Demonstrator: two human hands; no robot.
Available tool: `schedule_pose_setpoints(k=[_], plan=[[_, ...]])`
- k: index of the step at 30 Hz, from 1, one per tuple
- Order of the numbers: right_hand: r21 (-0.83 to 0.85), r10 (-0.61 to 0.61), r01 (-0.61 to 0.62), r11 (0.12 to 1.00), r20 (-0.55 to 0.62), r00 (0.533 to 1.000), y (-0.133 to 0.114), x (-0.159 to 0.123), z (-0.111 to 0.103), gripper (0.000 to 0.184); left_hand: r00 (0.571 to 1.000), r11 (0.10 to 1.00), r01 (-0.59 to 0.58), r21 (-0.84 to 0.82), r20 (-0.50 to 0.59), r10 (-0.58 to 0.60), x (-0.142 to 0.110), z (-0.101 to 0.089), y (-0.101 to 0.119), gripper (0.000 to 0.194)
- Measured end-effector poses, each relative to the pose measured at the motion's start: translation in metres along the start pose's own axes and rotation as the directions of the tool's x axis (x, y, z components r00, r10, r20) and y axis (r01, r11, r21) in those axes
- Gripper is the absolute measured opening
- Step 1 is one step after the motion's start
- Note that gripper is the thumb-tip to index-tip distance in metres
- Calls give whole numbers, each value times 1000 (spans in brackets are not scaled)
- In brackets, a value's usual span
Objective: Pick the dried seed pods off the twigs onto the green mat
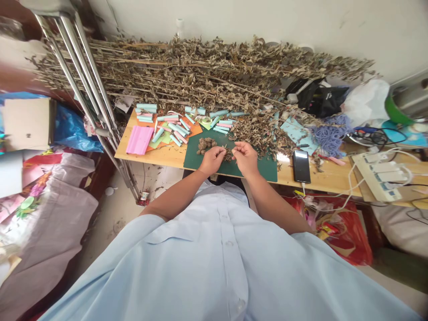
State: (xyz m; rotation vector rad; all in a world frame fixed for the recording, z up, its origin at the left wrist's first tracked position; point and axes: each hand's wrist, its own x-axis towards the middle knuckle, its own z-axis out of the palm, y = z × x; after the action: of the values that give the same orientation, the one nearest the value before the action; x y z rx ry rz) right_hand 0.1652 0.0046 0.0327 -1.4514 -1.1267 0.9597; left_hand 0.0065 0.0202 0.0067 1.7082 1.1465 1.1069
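- From the head view, we see our left hand [211,161] with its fingers [219,153] pressed together, pinching dry brown leaf crumbs [228,156]; the fingertips hide how much.
- Our right hand [245,158] pinches the same way, close beside the left, above a dark green cutting mat [254,169] at the table's near edge.
- A heap of rolled dried leaf [205,145] sits just beyond them on the mat, near a light wooden table [321,183] strewn with long dried leafy stems [200,76].
- We could lose crumbs over the near edge if our fingers loosen; brittle leaves could also shed onto the black smartphone [301,166].
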Motion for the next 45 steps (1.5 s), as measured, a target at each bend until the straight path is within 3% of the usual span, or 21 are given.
schedule_pose_setpoints(k=[8, 16, 22, 34, 45], plan=[[1, 20, -20, 1000, 52, 998, 7, -2, 3, 33, 994, 987, 105, -123, 9, -105, 0, 8, -15, 30], [8, 11, -12, 1000, 51, 999, 5, -1, 2, 34, 996, 980, 89, -177, 18, -87, -1, 7, -12, 27], [19, -16, 15, 1000, 30, 999, 7, -2, 7, 31, 995, 994, 72, -86, 74, -65, 0, 4, -5, 26], [32, -46, 45, 998, 33, 998, 3, -3, 9, 30, 997, 1000, -7, -6, 78, 7, 1, 1, -1, 18], [-34, -25, 22, 999, -82, 996, 15, 5, 6, 34, 995, 999, 10, -31, 101, -7, 1, -1, 1, 22]])
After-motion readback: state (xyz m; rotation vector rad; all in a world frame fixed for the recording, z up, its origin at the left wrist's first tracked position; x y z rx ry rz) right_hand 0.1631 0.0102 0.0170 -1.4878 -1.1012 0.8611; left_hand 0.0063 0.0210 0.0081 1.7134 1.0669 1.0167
